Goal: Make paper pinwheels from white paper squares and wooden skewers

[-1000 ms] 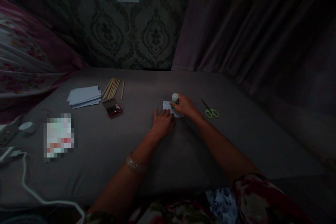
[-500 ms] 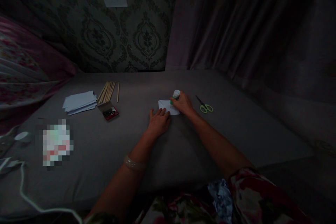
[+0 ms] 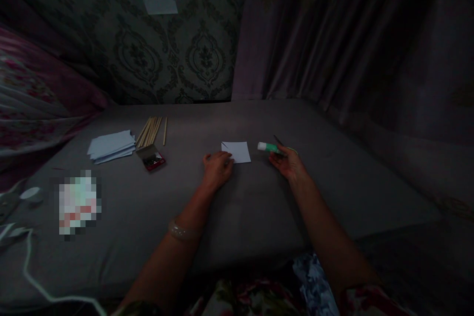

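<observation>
A small white piece of paper [image 3: 241,151] lies flat on the table, with a short dark line at its upper left corner. My left hand [image 3: 217,168] rests on its lower left edge, thumb apart and fingers extended over the paper. To the right of the paper, my right hand [image 3: 291,162] has its fingers around one end of a glue stick [image 3: 269,147], green with a white end. The glue stick lies sideways, the white end pointing left. Behind my right hand, scissors [image 3: 277,139] are mostly covered; the dark blade tip shows.
On the left of the grey-covered table [image 3: 192,128] are a stack of white paper [image 3: 111,145], several wooden sticks [image 3: 150,131] and an open small box [image 3: 153,160] with dark contents. A blurred-out packet [image 3: 78,202] and a white cable [image 3: 44,284] are nearer me.
My right hand has moved right, off the paper, and the glue stick has gone from upright on the paper to sideways near the scissors. My left hand has shifted slightly left.
</observation>
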A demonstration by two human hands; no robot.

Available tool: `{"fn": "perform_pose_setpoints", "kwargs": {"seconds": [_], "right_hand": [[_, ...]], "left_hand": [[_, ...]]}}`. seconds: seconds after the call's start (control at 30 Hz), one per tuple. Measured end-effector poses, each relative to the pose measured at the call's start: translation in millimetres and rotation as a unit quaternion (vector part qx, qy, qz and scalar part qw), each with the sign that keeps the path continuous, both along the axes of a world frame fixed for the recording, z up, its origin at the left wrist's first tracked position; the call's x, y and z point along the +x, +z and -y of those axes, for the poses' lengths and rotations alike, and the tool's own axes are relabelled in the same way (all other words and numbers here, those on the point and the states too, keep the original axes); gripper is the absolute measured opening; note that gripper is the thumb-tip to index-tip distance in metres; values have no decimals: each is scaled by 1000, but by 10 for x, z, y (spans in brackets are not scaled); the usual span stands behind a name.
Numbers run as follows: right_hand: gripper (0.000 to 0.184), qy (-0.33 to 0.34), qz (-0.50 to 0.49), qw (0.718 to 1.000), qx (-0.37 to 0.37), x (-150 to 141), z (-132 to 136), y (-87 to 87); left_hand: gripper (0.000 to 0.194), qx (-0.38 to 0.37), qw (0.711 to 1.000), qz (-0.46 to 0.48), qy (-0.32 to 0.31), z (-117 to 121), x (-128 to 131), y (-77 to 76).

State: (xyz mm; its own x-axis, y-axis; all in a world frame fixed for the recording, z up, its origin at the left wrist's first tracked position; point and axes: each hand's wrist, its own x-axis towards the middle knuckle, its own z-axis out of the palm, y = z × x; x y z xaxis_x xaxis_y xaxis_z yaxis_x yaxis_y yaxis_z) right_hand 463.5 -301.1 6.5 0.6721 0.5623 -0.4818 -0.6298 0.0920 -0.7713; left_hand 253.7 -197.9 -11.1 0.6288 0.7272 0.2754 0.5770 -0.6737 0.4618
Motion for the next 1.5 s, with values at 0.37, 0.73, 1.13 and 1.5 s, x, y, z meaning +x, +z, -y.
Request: {"fn": "perform_pose_setpoints", "kwargs": {"seconds": [0.37, 0.73, 1.13, 1.5], "right_hand": [[24, 205, 0, 979, 22, -625, -383, 118], [27, 341, 132, 930, -42, -1070, -687, 109], [40, 255, 610, 659, -359, -489, -384, -84], [40, 286, 602, 659, -348, -537, -405, -169]], "left_hand": [[41, -352, 838, 416, 20, -123, 72, 27], [37, -285, 823, 486, 61, -227, -91, 118], [34, -103, 885, 389, 234, -538, -474, 86], [27, -73, 882, 315, 342, -762, -609, 8]]}}
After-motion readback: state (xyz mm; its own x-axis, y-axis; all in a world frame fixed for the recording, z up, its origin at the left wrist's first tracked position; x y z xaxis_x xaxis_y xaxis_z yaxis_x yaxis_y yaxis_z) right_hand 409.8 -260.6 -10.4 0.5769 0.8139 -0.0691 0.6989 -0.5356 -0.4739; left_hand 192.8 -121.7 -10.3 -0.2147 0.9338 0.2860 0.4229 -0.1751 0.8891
